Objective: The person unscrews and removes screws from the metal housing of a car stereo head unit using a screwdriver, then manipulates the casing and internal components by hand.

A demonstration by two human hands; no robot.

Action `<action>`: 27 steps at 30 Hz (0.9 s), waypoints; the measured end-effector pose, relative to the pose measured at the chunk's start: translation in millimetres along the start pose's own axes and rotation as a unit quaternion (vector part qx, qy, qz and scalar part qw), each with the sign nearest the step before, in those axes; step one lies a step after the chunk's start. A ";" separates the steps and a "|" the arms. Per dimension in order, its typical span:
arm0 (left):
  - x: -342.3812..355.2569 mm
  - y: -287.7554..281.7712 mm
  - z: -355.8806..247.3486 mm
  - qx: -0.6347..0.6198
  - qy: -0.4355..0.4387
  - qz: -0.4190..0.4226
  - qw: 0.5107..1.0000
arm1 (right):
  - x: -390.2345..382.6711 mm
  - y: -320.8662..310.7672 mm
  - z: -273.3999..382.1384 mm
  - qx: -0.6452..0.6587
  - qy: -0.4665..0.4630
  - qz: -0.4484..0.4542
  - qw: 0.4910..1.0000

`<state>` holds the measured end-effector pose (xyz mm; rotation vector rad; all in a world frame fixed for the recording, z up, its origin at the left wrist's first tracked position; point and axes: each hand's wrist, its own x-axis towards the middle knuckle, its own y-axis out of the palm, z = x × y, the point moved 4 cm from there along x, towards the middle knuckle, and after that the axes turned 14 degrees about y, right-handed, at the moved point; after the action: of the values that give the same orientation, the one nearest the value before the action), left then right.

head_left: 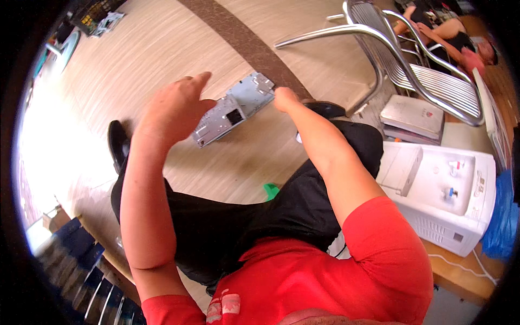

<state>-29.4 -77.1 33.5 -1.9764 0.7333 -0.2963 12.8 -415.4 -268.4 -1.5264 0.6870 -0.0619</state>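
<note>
A grey sheet-metal chassis [214, 123] with small holes and a dark square opening lies on the floor between my feet. Its far right part is a flatter, bluish-grey panel. Over the chassis's left side hovers my left hand [174, 108], fingers spread and thumb out, with nothing visible in it. My right hand [285, 100] is closed beside the panel's right end. A thin dark line shows by its fingers, too small to name, and the fingertips are partly hidden.
At my right stand a white water dispenser [441, 225], a flat pale case [413, 115] and a metal chair [411, 81]; a blue plastic bag [499, 222] is behind the dispenser. A person [455, 43] is at the upper right. Something green [271, 190] lies near my leg.
</note>
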 end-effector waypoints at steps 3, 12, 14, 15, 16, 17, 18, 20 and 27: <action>-1.7 9.7 1.0 0.021 0.052 -0.044 0.997 | 3.5 42.5 16.8 0.056 -0.020 0.017 0.998; 14.1 8.1 10.5 0.007 -0.011 0.095 0.995 | 32.9 108.8 34.3 0.189 0.017 0.115 0.975; 16.3 10.0 13.4 0.004 -0.015 0.107 0.994 | 42.2 114.2 40.1 0.198 0.026 0.115 0.973; 16.4 11.3 15.7 0.005 -0.019 0.108 0.994 | 44.2 116.8 44.4 0.193 0.024 0.109 0.975; 16.6 12.6 17.3 0.006 -0.021 0.110 0.994 | 45.1 119.7 46.7 0.188 0.024 0.102 0.977; 17.5 14.3 18.5 0.006 -0.019 0.111 0.994 | 46.6 121.9 44.5 0.199 0.028 0.119 0.972; 18.1 15.3 18.9 0.006 -0.017 0.113 0.993 | 46.9 124.8 43.8 0.197 0.035 0.123 0.972; 18.8 18.0 18.8 0.006 -0.012 0.116 0.993 | 51.9 128.8 41.7 0.193 0.048 0.128 0.972; 20.1 20.8 16.9 -0.004 -0.012 0.128 0.992 | 60.0 131.7 37.5 0.231 0.040 0.087 0.968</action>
<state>-13.0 -84.5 5.2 -1.8643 0.9610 -0.1155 28.8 -398.2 -416.1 -1.0165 0.8039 -0.1410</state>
